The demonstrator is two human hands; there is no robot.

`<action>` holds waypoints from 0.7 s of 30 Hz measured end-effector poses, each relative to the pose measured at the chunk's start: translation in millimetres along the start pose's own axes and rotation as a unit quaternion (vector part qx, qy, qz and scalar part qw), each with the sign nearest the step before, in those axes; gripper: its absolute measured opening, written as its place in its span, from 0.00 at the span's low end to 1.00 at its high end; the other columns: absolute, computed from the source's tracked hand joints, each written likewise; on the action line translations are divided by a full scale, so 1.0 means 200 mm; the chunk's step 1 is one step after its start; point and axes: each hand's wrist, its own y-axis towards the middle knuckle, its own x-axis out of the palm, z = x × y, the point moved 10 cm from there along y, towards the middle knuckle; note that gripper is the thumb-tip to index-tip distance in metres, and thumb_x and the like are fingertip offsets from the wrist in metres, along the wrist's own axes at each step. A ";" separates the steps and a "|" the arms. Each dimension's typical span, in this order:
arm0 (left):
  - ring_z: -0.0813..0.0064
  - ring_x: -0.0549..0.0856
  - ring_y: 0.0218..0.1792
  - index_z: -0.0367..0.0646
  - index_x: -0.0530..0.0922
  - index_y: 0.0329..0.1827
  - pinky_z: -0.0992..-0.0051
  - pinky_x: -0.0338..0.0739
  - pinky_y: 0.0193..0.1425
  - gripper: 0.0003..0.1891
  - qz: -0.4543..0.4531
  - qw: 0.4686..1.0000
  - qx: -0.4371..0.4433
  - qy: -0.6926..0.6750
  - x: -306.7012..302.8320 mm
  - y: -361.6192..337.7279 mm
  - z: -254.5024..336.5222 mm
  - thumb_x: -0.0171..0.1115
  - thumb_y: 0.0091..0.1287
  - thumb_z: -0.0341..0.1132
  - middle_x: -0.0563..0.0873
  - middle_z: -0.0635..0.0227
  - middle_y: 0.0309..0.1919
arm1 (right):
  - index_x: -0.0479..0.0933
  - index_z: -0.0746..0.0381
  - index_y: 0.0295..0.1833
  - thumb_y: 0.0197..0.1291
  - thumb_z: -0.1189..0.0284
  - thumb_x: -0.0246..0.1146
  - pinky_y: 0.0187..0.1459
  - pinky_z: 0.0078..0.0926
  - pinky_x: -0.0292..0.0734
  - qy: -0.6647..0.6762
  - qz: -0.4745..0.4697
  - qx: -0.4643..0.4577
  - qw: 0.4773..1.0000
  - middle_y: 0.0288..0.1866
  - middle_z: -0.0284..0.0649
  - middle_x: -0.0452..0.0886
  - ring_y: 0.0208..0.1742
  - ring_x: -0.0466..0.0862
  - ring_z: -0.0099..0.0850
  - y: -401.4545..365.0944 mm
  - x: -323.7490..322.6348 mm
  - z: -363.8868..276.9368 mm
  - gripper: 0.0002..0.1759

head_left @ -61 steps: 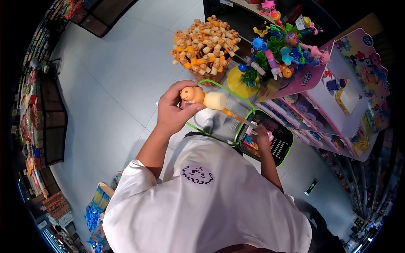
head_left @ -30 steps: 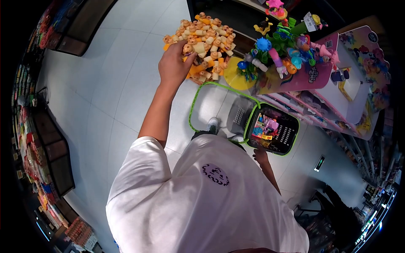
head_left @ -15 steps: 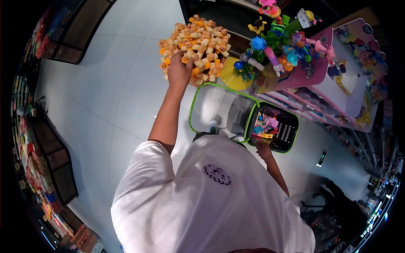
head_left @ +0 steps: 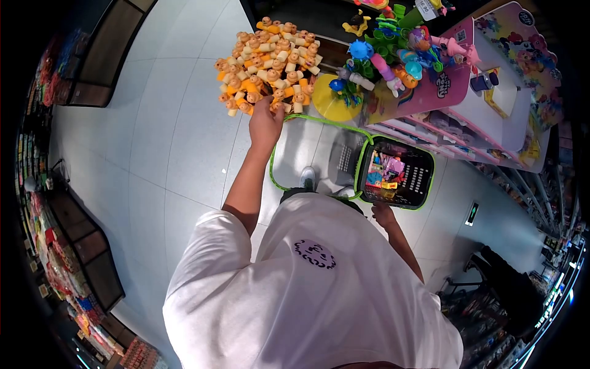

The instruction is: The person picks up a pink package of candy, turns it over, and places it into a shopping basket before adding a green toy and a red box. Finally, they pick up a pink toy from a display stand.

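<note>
A dense cluster of orange and cream toys with small faces [head_left: 270,64] stands at the upper middle. My left hand [head_left: 266,126] is at its lower edge, with thumb and index finger apart; the other fingertips are partly hidden against the toys. Right of the middle is a black basket with a green rim [head_left: 413,198], holding small colourful packages [head_left: 386,171]. At the basket's near left corner, my right hand [head_left: 384,215] is curled closed, and what is inside its fingers is hidden. A green-edged see-through basket section [head_left: 271,161] adjoins the black one.
Colourful figures [head_left: 384,58] and a yellow disc [head_left: 335,109] stand beside a pink display stand [head_left: 455,86]. Shelves with goods [head_left: 86,258] line the left side. A person in dark clothes [head_left: 507,277] is at the lower right. Shoes show on the tiled floor [head_left: 178,123].
My left hand has drawn back from among the toys to their lower edge. The toys and display have shifted left and slightly up in view. My right hand stays beside the basket corner.
</note>
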 end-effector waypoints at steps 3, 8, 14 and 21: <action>0.56 0.81 0.40 0.38 0.75 0.48 0.63 0.76 0.43 0.17 -0.086 0.996 0.013 -0.009 0.16 -0.11 0.05 0.63 0.57 0.36 0.80 0.53 0.42 | 0.72 0.66 0.53 0.56 0.64 0.55 0.34 0.31 0.75 -0.001 -0.006 -0.001 1.000 0.37 0.46 0.80 0.32 0.82 0.35 0.01 0.00 0.00 0.22; 0.56 0.81 0.42 0.39 0.75 0.48 0.63 0.76 0.46 0.18 -0.314 0.941 0.125 -0.009 0.65 -0.51 0.07 0.62 0.57 0.39 0.81 0.54 0.43 | 0.72 0.66 0.53 0.58 0.65 0.55 0.29 0.29 0.75 -0.001 0.000 -0.004 1.000 0.38 0.44 0.79 0.30 0.82 0.31 -0.01 0.00 -0.01 0.21; 0.51 0.82 0.38 0.36 0.81 0.27 0.63 0.76 0.48 0.17 -0.495 0.846 -0.195 0.038 1.20 -1.00 -1.00 0.56 0.56 0.44 0.83 0.46 0.29 | 0.73 0.68 0.51 0.58 0.64 0.55 0.41 0.32 0.77 -0.070 0.027 -0.059 0.995 0.43 0.51 0.80 0.34 0.83 0.36 -0.07 -0.02 -0.10 0.21; 0.70 0.83 0.30 0.42 0.80 0.35 0.72 0.78 0.28 0.07 -0.574 0.819 -0.010 -0.024 1.21 -1.20 -1.45 0.56 0.55 0.26 0.82 0.64 0.29 | 0.76 0.64 0.47 0.60 0.63 0.53 0.55 0.37 0.72 -0.089 0.049 -0.061 0.993 0.47 0.49 0.79 0.52 0.77 0.46 -0.17 -0.12 -0.12 0.17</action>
